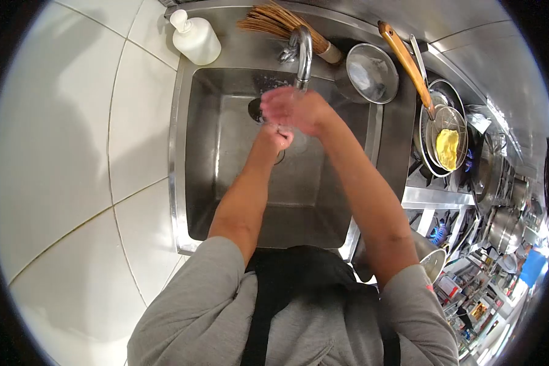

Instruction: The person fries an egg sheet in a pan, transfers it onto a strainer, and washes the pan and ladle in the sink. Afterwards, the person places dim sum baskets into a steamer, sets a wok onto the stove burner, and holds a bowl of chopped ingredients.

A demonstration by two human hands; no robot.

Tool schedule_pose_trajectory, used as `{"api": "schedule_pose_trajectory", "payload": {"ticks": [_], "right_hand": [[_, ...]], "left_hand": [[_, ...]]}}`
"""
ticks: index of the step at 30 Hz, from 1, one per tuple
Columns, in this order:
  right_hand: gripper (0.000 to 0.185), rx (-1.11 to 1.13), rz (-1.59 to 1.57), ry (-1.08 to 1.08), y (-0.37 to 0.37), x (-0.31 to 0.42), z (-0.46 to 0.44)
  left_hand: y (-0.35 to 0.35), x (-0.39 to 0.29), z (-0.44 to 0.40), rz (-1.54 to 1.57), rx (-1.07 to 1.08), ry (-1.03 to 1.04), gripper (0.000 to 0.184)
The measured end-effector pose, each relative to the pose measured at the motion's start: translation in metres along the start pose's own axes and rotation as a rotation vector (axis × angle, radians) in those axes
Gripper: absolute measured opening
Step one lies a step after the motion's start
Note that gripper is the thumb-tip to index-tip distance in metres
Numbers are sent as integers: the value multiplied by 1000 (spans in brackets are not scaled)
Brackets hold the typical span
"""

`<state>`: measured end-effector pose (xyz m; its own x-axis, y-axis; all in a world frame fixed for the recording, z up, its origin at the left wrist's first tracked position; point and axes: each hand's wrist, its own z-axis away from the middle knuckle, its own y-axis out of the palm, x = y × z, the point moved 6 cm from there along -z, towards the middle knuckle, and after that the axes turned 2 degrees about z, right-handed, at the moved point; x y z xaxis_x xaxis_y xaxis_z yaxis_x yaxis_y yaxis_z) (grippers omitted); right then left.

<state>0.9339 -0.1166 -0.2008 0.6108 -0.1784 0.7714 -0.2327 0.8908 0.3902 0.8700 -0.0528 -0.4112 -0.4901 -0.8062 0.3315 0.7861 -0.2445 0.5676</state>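
Both bare hands are over the metal sink (274, 222), just below the curved faucet (305, 52). My right hand (299, 111) is under the spout, its fingers stretched out to the left and slightly blurred; nothing shows in it. Lower and partly behind it is my left hand (277, 137), at or very near the right hand's fingers. Its thumb side shows, but most of its fingers are hidden. A dark round opening (255, 110) lies in the basin beside the hands.
A white pump bottle (197, 40) stands at the back left. Behind the faucet lies a bundled stick brush (274, 21). To the right are a metal bowl (372, 73), a wooden-handled strainer (405, 58) holding something yellow (447, 149), and lit blue burner flames (439, 232).
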Motion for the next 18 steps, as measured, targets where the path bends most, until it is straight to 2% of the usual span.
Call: {"api": "schedule_pose_trajectory", "payload": {"ticks": [1,4,7,8,10,12,13,15,17,18], "right_hand": [[29,59,-31,172,16,0,10],[38,-2,-166,-18,5,3,12],[38,-40,390,160,-1,-18,6],[38,-5,230,149,-1,-21,7],[37,57,-77,129,-7,-22,13],[31,-121,-98,65,-15,-13,18],[31,-200,-109,30,-16,-8,17],[36,-86,865,-18,-39,-27,-10],[41,-142,1418,-36,-47,-35,-15],[42,-259,1480,-25,-35,-41,-9]], "left_hand": [[-15,-2,-8,-63,-40,-31,17],[-47,7,21,-733,-227,324,19],[-81,22,69,-1657,-527,841,31],[-115,22,63,-1583,-442,792,33],[-143,23,77,-1341,-207,518,38],[-93,45,156,-982,68,97,43],[-82,54,177,-953,56,45,44],[-77,69,210,-900,27,-62,46],[-89,87,226,-795,91,-166,46],[-93,97,233,-741,123,-223,46]]}}
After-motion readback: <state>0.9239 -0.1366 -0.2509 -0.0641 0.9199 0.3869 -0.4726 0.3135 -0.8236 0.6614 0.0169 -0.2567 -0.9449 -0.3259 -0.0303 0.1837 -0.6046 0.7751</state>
